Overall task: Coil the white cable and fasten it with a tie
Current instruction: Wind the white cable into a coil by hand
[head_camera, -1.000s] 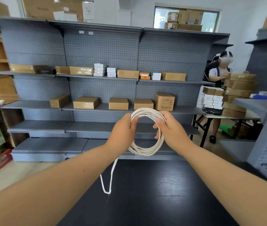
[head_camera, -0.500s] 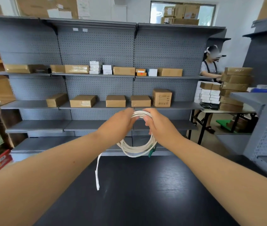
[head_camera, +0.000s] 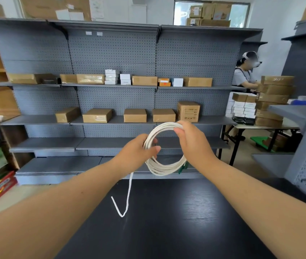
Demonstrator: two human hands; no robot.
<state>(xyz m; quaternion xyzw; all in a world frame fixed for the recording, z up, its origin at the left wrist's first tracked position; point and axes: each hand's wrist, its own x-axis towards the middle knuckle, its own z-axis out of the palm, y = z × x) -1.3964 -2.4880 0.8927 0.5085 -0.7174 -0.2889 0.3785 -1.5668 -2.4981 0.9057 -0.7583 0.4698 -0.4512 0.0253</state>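
Above black tabletop (head_camera: 167,230): left hand (head_camera: 135,152), right hand (head_camera: 191,144) fingers (head_camera: 179,130) grip opposite sides of white cable (head_camera: 164,168), seemingly light, springy.

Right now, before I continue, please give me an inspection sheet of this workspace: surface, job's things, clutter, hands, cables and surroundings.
Surface: black table, wood grain, some glare.
Job's things: white coil held up above the table; green piece at its lower right, tie or plug, cannot tell.
Clutter: nothing seen.
Grippers: left hand grips the coil's left side; right hand grips its upper right.
Cables: loose tail hangs below the left hand, its end bent upward; whether it touches the table, cannot tell.
Surroundings: grey shelves with boxes; a person at a side table on the right.
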